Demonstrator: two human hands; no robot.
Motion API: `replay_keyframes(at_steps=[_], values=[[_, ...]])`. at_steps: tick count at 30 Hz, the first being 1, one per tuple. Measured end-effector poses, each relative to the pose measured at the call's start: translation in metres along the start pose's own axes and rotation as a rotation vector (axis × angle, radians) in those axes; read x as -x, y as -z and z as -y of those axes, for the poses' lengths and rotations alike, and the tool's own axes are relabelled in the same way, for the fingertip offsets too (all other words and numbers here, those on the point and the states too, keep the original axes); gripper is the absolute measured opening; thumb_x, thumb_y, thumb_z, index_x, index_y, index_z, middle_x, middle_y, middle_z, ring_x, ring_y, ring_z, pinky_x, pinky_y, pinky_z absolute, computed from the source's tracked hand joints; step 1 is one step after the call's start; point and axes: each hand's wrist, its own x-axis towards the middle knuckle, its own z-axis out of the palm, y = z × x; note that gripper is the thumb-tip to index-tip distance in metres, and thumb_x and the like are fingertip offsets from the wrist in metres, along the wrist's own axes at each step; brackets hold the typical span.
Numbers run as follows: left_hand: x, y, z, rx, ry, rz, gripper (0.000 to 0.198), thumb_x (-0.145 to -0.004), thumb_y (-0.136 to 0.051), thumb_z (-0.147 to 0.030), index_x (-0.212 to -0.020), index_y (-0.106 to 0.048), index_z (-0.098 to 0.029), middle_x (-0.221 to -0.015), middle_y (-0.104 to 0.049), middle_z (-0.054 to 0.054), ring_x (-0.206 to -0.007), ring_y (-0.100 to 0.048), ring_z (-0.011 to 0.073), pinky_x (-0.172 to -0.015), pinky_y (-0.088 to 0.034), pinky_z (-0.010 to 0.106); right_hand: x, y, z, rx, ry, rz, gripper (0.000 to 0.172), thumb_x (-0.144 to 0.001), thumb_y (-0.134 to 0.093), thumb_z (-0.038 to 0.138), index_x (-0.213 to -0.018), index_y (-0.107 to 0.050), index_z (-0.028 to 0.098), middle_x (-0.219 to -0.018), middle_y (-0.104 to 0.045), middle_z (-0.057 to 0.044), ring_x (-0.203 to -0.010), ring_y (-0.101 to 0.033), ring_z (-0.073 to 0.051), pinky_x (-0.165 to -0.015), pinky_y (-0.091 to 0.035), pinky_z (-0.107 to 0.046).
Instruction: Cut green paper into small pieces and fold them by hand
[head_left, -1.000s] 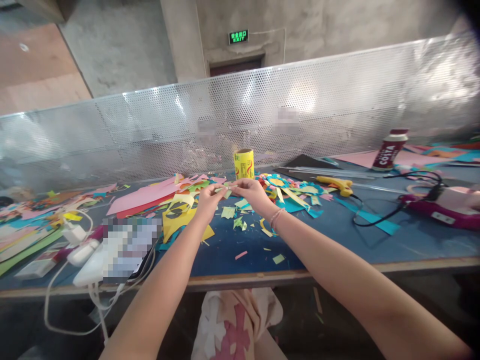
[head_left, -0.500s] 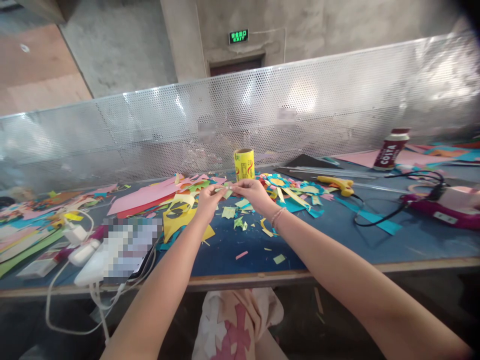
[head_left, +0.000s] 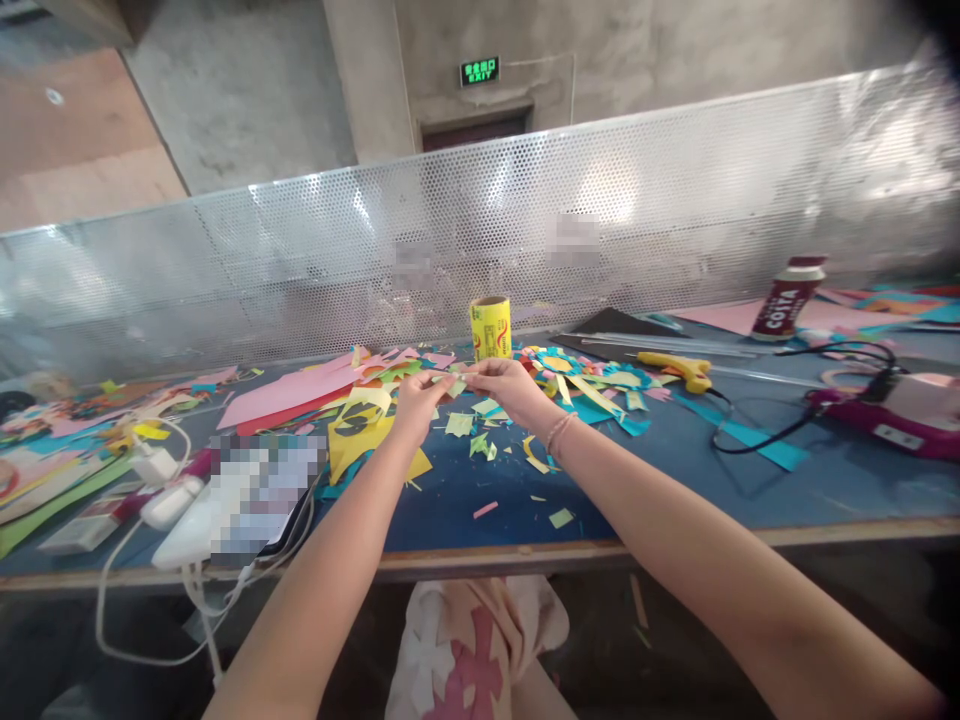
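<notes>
Both hands meet above the middle of the table, fingertips pinched around a small pale green piece of paper (head_left: 455, 386). My left hand (head_left: 421, 400) grips it from the left, and my right hand (head_left: 504, 386), with a bracelet at the wrist, from the right. Fingers partly hide the paper, so its shape is unclear. Just behind the hands stands a yellow printed tube (head_left: 491, 328). Below them lie a light green paper square (head_left: 459, 425) and a cut green scrap (head_left: 482, 447). To their left is yellow paper (head_left: 352, 450) with cut-outs.
A yellow glue gun (head_left: 679, 371) with a black cable lies to the right, near a purple power strip (head_left: 892, 430) and a dark red bottle (head_left: 789, 298). Pink sheets (head_left: 289, 393) lie left, above a phone (head_left: 281, 495) and white cables. A perforated metal screen (head_left: 300, 260) closes the back.
Both hands stay in nearly the same place, still pinching the green paper. The whole view has shifted very slightly.
</notes>
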Motion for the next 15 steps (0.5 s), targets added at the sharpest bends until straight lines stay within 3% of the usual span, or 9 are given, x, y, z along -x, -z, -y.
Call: replay_keyframes(at_steps=[15], values=[[-0.0037,0.0025,0.0029,0.034,-0.033,-0.028,0.025,-0.057,-0.073,-0.035,-0.069,-0.064,-0.015,-0.060,-0.061,0.000,-0.055,-0.054,0.0103,-0.058,-0.044,0.024,0.0019,0.0000,0.0016,0.030,-0.006,-0.002,0.021,-0.061,-0.071,0.034,-0.062,-0.062,0.016,-0.060,-0.060,0.000,-0.059,-0.055,-0.010,-0.063,-0.045,-0.026]])
